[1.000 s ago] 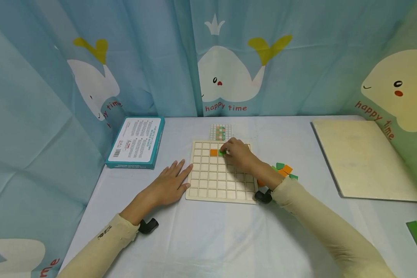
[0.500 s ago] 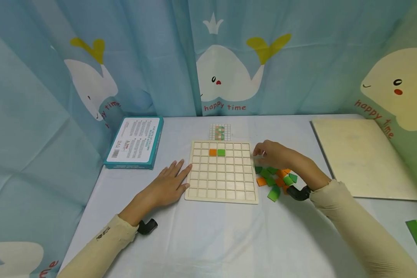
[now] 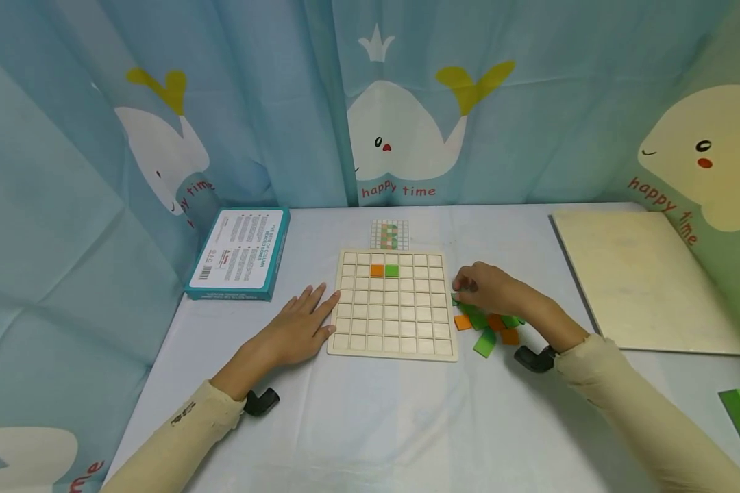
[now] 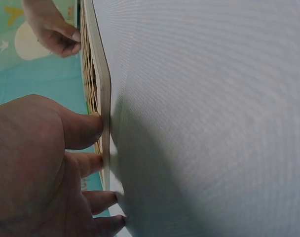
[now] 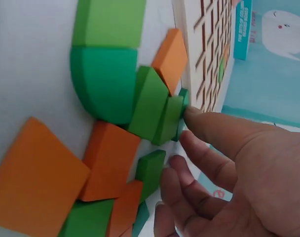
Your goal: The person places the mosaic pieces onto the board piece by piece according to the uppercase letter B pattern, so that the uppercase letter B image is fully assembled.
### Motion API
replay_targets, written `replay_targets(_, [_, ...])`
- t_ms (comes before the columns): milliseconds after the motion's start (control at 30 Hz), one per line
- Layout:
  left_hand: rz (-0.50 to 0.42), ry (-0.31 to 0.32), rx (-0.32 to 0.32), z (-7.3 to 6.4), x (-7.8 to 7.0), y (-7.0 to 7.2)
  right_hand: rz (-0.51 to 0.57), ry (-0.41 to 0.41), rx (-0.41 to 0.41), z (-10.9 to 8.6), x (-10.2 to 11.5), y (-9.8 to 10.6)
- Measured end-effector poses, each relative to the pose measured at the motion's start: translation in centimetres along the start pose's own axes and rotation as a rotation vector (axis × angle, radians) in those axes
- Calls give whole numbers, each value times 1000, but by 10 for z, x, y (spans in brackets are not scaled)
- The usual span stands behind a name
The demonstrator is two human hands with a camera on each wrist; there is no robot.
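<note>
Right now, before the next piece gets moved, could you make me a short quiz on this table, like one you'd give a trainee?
1. True or false: in the grid board, the orange tile sits beside the green tile, in the same row.
2. Multiple choice: what lies just beyond the board's far edge?
a) the teal box
b) the small printed card
c) the pale panel
3. Short answer: what is the person's right grip nearest to?

Key:
1. True.
2. b.
3. The loose pieces, green and orange, to the right of the board.
</note>
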State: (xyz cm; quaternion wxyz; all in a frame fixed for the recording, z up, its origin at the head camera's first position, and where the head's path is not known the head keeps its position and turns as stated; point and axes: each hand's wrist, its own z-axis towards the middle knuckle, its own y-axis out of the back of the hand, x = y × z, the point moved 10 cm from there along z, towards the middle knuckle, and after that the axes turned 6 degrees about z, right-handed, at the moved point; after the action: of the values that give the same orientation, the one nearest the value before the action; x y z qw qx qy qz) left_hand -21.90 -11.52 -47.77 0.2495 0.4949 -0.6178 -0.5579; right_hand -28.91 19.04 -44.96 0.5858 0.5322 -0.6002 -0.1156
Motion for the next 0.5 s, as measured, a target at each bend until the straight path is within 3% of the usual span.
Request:
replay_targets(167, [2,-3,9,0,0,0,27,-48,-11,5,-7,6])
replay_targets(300, [0,-6,7,-1,-1,1,30,-84,-72,8,-14,15])
replay_targets(500, [6,-10,13,0,-2,1,46,-50,-89,5,-13,16])
